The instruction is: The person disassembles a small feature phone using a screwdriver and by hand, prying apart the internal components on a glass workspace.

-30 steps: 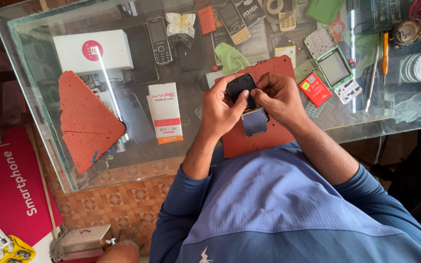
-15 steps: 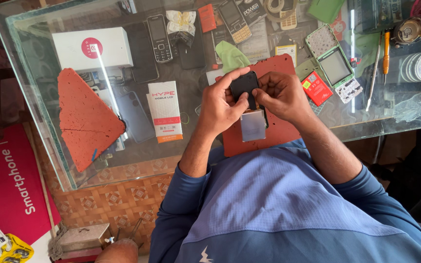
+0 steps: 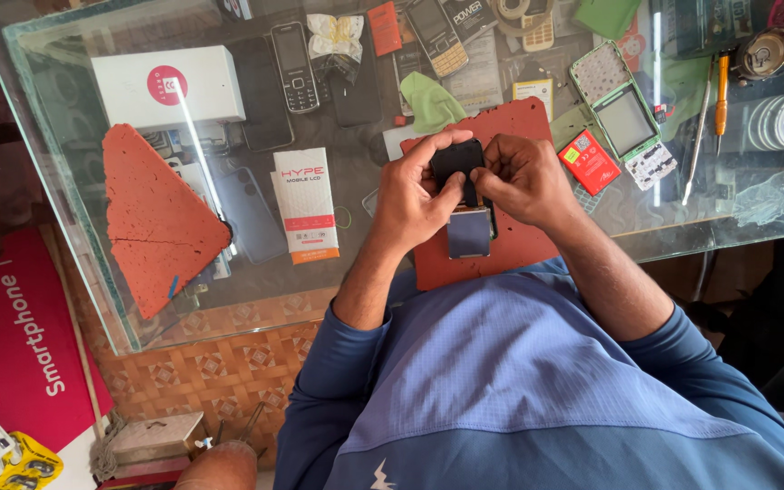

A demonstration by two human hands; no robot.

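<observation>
Both my hands meet over a red rubber work mat [image 3: 519, 249] on a glass counter [image 3: 56, 195]. My left hand [image 3: 410, 195] and my right hand [image 3: 521, 179] grip a small black phone body [image 3: 457, 161] between thumbs and fingers. A small rectangular display panel [image 3: 469, 232] hangs from the phone's lower end, just above the mat. My fingers hide most of the phone's middle.
Around the mat lie a white box [image 3: 167, 86], a white and orange carton [image 3: 305, 204], a torn red mat piece [image 3: 156, 218], keypad phones [image 3: 294, 56], an opened green phone [image 3: 619, 109], a small red battery [image 3: 588, 161], an orange screwdriver [image 3: 721, 86] and tweezers [image 3: 696, 150].
My hands have stayed over the red mat with the phone. The fingers shifted slightly on it and the display panel hangs a little lower.
</observation>
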